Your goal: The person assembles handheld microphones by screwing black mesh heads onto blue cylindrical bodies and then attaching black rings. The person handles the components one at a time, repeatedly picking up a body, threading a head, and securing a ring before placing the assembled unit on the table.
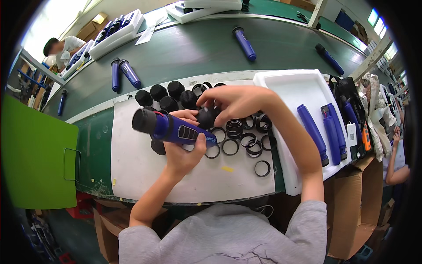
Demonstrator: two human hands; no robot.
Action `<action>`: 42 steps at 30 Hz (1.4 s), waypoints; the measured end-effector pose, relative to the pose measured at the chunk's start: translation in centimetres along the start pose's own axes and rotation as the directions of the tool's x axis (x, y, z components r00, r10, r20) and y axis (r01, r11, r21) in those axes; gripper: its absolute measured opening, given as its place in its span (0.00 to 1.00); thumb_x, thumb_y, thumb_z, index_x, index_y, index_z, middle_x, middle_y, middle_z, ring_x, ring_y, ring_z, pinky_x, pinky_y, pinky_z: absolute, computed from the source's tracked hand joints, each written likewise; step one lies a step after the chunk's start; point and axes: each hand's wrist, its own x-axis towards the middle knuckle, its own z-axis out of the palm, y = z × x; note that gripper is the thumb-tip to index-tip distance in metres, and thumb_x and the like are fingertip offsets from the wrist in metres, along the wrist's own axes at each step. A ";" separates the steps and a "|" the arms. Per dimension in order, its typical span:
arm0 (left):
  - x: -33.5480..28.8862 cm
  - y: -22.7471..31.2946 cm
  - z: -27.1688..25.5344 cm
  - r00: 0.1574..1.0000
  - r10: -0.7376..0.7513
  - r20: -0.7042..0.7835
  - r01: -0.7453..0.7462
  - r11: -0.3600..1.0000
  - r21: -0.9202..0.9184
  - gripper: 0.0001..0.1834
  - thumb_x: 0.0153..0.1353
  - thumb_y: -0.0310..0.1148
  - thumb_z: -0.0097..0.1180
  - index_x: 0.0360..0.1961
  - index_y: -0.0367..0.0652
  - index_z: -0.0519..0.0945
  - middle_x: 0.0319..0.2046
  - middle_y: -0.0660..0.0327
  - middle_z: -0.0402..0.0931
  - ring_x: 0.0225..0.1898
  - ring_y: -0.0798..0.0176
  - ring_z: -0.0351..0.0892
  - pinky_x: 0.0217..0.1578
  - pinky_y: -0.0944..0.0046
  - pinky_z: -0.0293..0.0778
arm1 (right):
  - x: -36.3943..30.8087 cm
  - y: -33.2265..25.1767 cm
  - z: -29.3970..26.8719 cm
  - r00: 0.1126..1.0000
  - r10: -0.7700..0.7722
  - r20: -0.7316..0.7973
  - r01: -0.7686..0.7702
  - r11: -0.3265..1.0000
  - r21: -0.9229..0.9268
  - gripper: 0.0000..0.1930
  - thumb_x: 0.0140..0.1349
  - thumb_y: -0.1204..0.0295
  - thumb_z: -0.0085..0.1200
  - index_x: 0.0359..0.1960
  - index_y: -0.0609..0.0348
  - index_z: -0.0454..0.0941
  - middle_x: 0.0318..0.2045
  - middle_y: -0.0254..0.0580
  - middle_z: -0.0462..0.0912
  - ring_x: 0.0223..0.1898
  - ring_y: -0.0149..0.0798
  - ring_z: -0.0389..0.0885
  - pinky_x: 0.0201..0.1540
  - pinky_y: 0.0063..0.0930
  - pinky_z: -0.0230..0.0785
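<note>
Your left hand (181, 157): fingers wrapped round blue cylinder (169, 127). Your right hand (239, 102): fingertips closed on black cap (205, 119).

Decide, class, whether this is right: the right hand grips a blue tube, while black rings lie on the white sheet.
Not quite: the head view shows the left hand gripping the blue tube; the right hand is at a black rounded piece. Black rings do lie on the white sheet.
</note>
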 end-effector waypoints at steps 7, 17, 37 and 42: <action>-0.5 0.2 0.7 0.991 -0.078 0.104 0.099 0.972 -0.214 0.21 0.52 0.17 0.60 0.46 0.38 0.67 0.43 0.53 0.74 0.45 0.59 0.81 0.46 0.59 0.79 | -4.9 -0.4 -3.9 0.896 -0.023 -0.443 0.068 0.994 0.086 0.29 0.62 0.75 0.61 0.66 0.54 0.70 0.42 0.39 0.75 0.39 0.29 0.76 0.43 0.24 0.73; -0.6 0.7 0.4 0.843 -0.481 0.243 0.539 0.750 -0.384 0.15 0.60 0.19 0.58 0.46 0.36 0.69 0.33 0.61 0.75 0.30 0.70 0.76 0.31 0.67 0.73 | -4.8 -3.1 -3.4 0.784 -0.436 -0.443 0.614 0.649 0.449 0.33 0.71 0.57 0.54 0.73 0.57 0.60 0.52 0.40 0.79 0.47 0.32 0.79 0.51 0.33 0.74; -0.7 0.0 0.8 0.806 -0.538 0.245 0.590 0.762 -0.268 0.15 0.66 0.36 0.62 0.45 0.40 0.72 0.24 0.68 0.73 0.23 0.75 0.71 0.25 0.71 0.67 | -2.0 -5.3 0.3 0.840 -0.056 -0.539 0.392 0.750 0.533 0.26 0.68 0.58 0.60 0.58 0.66 0.73 0.44 0.42 0.84 0.45 0.29 0.81 0.49 0.24 0.74; -0.5 0.2 0.9 0.807 -0.549 0.219 0.591 0.757 -0.279 0.15 0.66 0.37 0.63 0.45 0.40 0.73 0.24 0.68 0.73 0.23 0.76 0.71 0.25 0.72 0.67 | -2.0 -5.1 0.1 0.813 -0.093 -0.575 0.435 0.753 0.494 0.24 0.66 0.61 0.64 0.55 0.67 0.73 0.42 0.45 0.85 0.45 0.32 0.83 0.48 0.27 0.76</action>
